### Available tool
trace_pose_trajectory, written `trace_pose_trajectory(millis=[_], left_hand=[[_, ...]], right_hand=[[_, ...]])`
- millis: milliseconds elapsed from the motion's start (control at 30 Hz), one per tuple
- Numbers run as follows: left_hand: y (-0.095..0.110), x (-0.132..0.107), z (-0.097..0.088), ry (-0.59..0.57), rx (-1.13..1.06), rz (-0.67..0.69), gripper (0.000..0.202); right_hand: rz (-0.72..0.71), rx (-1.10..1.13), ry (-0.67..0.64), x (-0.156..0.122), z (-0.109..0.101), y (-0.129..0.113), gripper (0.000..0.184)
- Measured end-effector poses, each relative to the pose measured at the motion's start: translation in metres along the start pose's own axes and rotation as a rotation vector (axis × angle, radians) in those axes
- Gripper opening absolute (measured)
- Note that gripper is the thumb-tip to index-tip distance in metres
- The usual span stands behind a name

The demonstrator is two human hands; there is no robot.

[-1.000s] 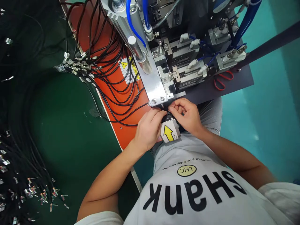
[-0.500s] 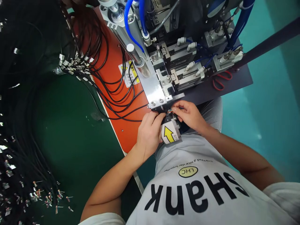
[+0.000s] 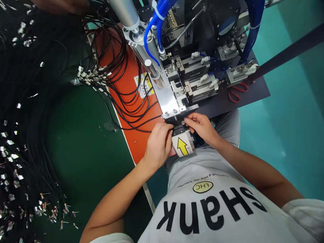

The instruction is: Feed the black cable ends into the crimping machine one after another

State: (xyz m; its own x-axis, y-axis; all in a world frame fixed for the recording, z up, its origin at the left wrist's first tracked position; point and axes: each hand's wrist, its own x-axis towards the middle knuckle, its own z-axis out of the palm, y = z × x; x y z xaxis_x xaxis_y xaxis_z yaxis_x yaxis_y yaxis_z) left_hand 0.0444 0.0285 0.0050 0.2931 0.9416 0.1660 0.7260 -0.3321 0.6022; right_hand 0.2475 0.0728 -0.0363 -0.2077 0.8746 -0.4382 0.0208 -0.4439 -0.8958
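Note:
My left hand [image 3: 159, 143] is closed beside the machine's front block, fingertips at its left edge. A black cable [image 3: 141, 130] runs in under those fingers; its end is hidden there. My right hand [image 3: 201, 125] pinches at the right of the same spot, thumb and forefinger on thin wires [image 3: 184, 123] too small to make out well. Between the hands is the metal front block [image 3: 184, 144], which bears a yellow arrow label. Just beyond the fingertips is the silver plate [image 3: 168, 101] of the machine.
Black cables with metal connectors [image 3: 88, 79] lie bundled across the orange board [image 3: 129, 141]. More cables cover the green mat [image 3: 76, 141] at left. Red-handled scissors [image 3: 238, 91] lie right of the air cylinders [image 3: 199, 89]. Another person's blurred hand [image 3: 65, 4] shows at top left.
My left fingers have drawn back slightly to the left, baring more of the front block. My right hand stays pinched near the wires. A blurred hand has come in at top left.

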Motion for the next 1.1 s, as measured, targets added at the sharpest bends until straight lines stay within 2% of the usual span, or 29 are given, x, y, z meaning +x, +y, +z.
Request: trace_pose_trajectory(millis=[167,333,433,567,667,800,933,1100], left_hand=[[-0.012,-0.031,-0.010,0.009,0.147,0.046,0.049],[-0.025,-0.047,-0.007,-0.029,0.209,0.114,0.062],[-0.026,-0.049,-0.005,-0.018,0.244,0.118,0.063],[-0.023,-0.050,-0.002,0.010,0.261,0.121,0.060],[-0.019,-0.050,-0.002,0.018,0.259,0.126,0.059],[-0.015,-0.052,-0.004,0.046,0.262,0.135,0.059],[-0.013,-0.051,-0.007,0.043,0.284,0.130,0.056],[-0.005,-0.029,-0.012,0.042,0.315,-0.004,0.048]], right_hand=[[0.052,0.059,0.002,-0.001,0.003,0.001,0.026],[-0.004,0.001,0.027,-0.002,0.003,0.003,0.026],[-0.031,-0.040,0.053,-0.001,0.004,0.005,0.026],[0.017,0.060,0.004,-0.002,0.002,0.005,0.034],[0.078,0.156,-0.017,-0.008,-0.006,0.004,0.043],[0.133,0.201,0.041,-0.024,-0.020,0.013,0.049],[0.130,0.166,0.066,-0.040,-0.025,0.022,0.046],[0.070,0.140,0.072,-0.045,-0.023,0.012,0.040]])
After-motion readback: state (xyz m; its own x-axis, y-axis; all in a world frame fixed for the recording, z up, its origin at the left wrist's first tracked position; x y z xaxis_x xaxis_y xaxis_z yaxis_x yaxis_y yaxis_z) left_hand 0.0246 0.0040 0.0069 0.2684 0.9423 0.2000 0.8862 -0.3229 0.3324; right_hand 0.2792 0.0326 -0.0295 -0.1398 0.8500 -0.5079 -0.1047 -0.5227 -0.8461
